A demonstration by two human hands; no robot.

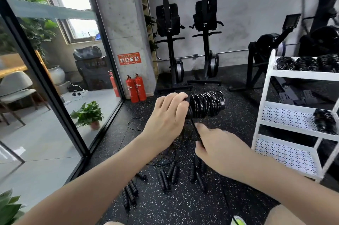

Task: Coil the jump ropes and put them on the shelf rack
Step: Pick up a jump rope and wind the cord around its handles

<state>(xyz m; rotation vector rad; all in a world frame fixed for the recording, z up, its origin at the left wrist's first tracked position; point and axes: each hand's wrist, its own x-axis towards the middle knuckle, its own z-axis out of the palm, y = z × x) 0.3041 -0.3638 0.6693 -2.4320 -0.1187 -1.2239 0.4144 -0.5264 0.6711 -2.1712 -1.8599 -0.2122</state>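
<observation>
Rope [204, 104], light and springy, wanted firm holding: your left hand [169, 114] clamped the wound handles while your right hand [218, 148] pinched the loose tail.

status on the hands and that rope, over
Left hand grips coiled jump rope. Right hand pinches its loose tail. More ropes on floor, rack unobstructed.

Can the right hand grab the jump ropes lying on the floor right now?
Probably not yet: the right hand is pinching the loose cord of the coiled rope that the left hand holds. Nothing blocks the floor ropes below it.
</observation>
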